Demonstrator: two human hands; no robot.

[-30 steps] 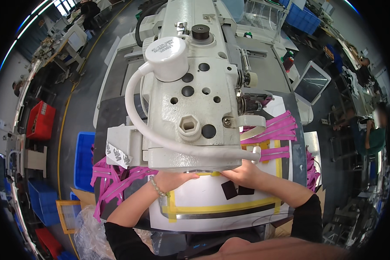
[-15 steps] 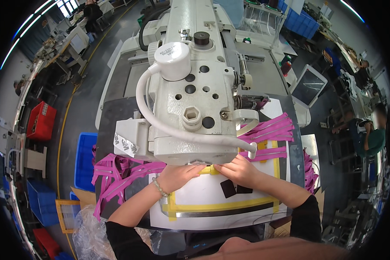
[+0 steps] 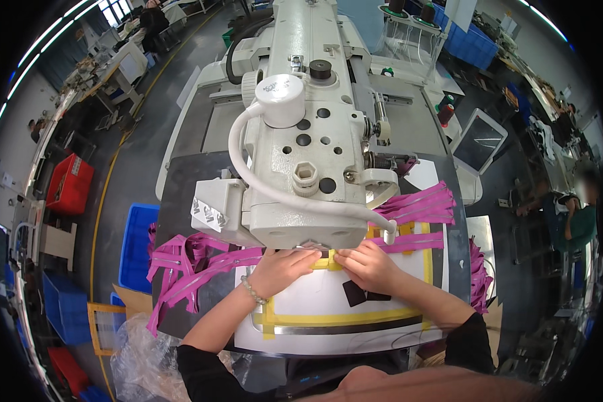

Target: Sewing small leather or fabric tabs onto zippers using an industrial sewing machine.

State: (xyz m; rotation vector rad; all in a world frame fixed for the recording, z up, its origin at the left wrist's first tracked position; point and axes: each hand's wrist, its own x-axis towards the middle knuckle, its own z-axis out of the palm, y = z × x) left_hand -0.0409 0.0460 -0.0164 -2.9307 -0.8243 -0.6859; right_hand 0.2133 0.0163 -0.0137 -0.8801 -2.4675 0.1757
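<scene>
My left hand and my right hand face each other just below the head of a white industrial sewing machine. Both have their fingers drawn together, tips at a small yellow-edged spot on a white, yellow-taped template sheet. What the fingertips pinch or press is partly hidden. A magenta zipper runs up to my left hand; another magenta zipper strip extends from beside my right hand. Two black fabric squares lie on the sheet below my right hand.
Magenta zippers hang over the left table edge, with more bundled at the right of the machine head. A blue bin stands left, above clear plastic wrapping. A tablet-like screen is at the right.
The whole view has shifted slightly, so the machine appears a little further right. My right hand has moved slightly down, and a bit more of the gap between my hands shows.
</scene>
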